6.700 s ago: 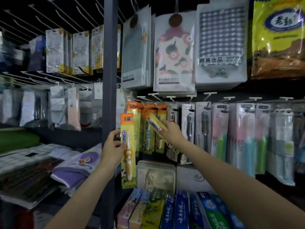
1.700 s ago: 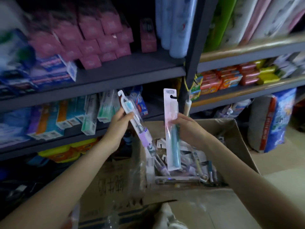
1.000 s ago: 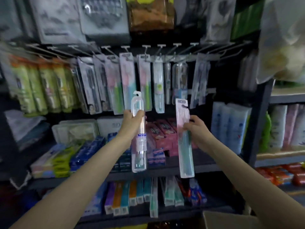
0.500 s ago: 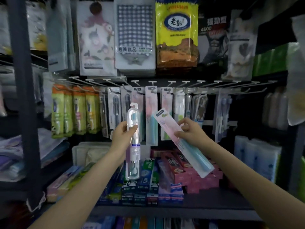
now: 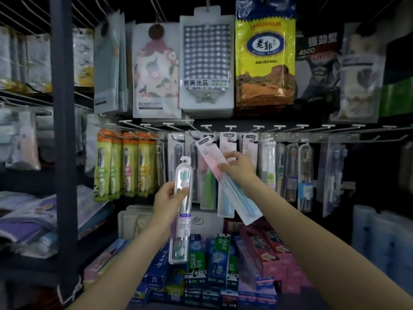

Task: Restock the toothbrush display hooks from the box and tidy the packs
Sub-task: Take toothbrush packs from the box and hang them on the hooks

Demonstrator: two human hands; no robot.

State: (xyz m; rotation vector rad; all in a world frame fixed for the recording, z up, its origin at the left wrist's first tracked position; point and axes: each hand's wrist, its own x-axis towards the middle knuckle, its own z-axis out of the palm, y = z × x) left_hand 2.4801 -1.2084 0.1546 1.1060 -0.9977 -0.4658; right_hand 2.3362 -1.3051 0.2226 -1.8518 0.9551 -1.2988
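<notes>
I see a yellow bag (image 5: 264, 54) with a blue oval label hanging high, right of centre. Just left of it hangs a checked cloth pack (image 5: 206, 61), then a floral-print pack (image 5: 156, 72). A dark upright post (image 5: 63, 130) stands at the left. On the low shelf sit toothpaste boxes (image 5: 218, 253) in blue and green, with red and pink boxes (image 5: 274, 251) just beside them on the right. Folded purple cloths (image 5: 29, 222) lie far left.

The row of hooks (image 5: 223, 127) is crowded left and centre: yellow-green packs (image 5: 125, 166) and hanging toothbrush packs (image 5: 288, 171) sit side by side with hardly a gap. Far right, bare hook ends (image 5: 388, 138) leave open air beneath. Towel packs (image 5: 205, 63) overhang from above; toothpaste boxes (image 5: 219, 253) crowd the shelf below.
</notes>
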